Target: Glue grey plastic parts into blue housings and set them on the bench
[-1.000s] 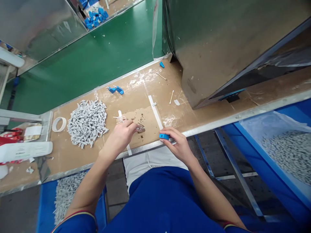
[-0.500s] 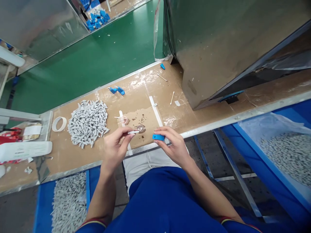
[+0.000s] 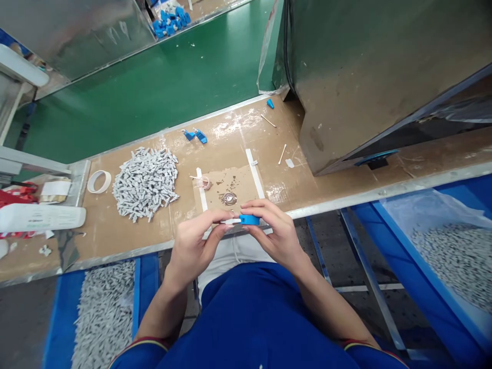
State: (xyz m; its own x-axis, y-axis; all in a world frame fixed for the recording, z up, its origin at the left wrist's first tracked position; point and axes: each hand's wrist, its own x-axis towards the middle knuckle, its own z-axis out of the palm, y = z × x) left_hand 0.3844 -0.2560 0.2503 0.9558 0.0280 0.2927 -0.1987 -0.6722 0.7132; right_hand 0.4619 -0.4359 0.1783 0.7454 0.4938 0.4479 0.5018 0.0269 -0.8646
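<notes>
Between the thumb and fingers of my left hand (image 3: 198, 243) is a small white-grey plastic piece (image 3: 231, 221). Its tip meets the end of a blue plastic part (image 3: 250, 220), which my right hand (image 3: 274, 228) pinches between thumb and fingers. Whether the tip has gone inside the blue part I cannot tell. Just beyond my hands, a shiny brownish puddle (image 3: 229, 199) lies on the taped-down sheet (image 3: 219, 189). A small cup (image 3: 204, 183) with a cotton swab across it stands at the sheet's left. Farther left is a heap of grey plastic pieces (image 3: 146, 184).
Two blue parts with white tips (image 3: 200, 136) lie near the green conveyor belt (image 3: 154, 87). Cotton swabs (image 3: 282, 154) rest at right, by a large metal housing (image 3: 369, 72). A tape roll (image 3: 99, 182) and white bottle (image 3: 42, 218) are at left. Blue bins (image 3: 103, 312) of pieces stand below.
My left hand has moved right, bringing the white-grey piece from above the puddle to the end of the blue part. My right hand keeps hold of the blue part. The view has shifted slightly.
</notes>
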